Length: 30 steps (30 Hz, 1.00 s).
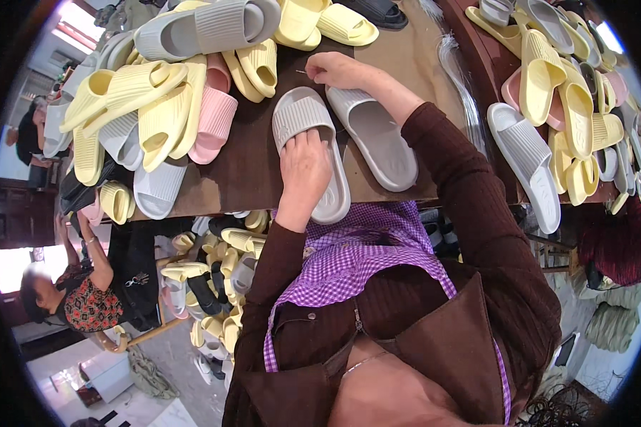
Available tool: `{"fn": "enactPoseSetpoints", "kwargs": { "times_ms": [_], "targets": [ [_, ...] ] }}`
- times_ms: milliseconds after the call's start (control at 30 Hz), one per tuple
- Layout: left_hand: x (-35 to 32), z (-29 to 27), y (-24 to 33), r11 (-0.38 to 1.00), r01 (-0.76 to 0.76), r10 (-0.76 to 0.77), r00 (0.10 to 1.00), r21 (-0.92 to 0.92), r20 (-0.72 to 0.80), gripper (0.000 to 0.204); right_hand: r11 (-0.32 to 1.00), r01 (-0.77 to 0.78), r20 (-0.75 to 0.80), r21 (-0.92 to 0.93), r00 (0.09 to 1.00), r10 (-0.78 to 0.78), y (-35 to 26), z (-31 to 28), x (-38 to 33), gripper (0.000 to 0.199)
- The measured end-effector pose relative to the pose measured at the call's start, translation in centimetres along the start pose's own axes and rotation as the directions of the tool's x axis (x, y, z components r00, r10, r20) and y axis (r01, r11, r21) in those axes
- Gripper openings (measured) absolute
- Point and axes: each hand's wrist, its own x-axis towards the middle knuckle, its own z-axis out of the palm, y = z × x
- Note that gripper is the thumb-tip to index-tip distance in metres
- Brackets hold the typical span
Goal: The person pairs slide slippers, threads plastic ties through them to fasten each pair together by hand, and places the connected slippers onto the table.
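A pair of grey slide sandals lies on the brown table, toes pointing away from me. My left hand (306, 171) rests in the left slide (332, 199), its fingers tucked under the ribbed strap and partly hidden there. Just beyond the toe of the right slide (386, 146) is my right hand (335, 70), fingers pinched together. A tiny thin pale piece sticks out at those fingertips, too small to name. My right forearm passes over the right slide's strap and hides part of it.
Yellow, grey and pink slides (160, 117) are heaped at the left, with more slides (563, 107) at the right. Pale thin strands (459, 92) lie along the table. Below the edge is another slide pile (224, 277). A person in a patterned top (89, 306) works at the left.
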Motion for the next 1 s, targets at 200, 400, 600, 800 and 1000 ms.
{"fn": "enactPoseSetpoints", "kwargs": {
  "times_ms": [200,400,600,800,1000],
  "targets": [
    [0.0,-0.1,0.1,1.000,0.018,-0.018,1.000,-0.024,0.006,0.016,0.991,0.021,0.123,-0.136,0.992,-0.004,-1.2,-0.3,-0.5,0.014],
    [0.1,-0.9,-0.6,0.999,-0.040,0.040,0.999,-0.018,0.035,0.021,0.999,0.010,-0.240,-0.041,0.971,-0.019,-2.2,-0.7,-1.0,0.013],
    [4.3,-3.5,-0.8,0.777,-0.020,-0.137,0.970,-0.629,-0.201,0.032,0.985,0.173,-0.401,-0.003,0.902,-0.159,-3.9,-0.2,-3.6,0.010],
    [9.3,-1.2,-1.7,0.319,0.390,-0.325,0.901,-0.864,0.286,0.024,0.970,0.169,-0.443,0.177,0.893,-0.074,-4.4,0.4,-4.7,0.010],
    [9.4,0.1,-2.0,0.132,0.455,-0.400,0.837,-0.880,0.373,0.011,0.880,0.076,-0.458,0.468,0.873,0.168,-3.4,0.1,-5.7,0.013]
  ]
}}
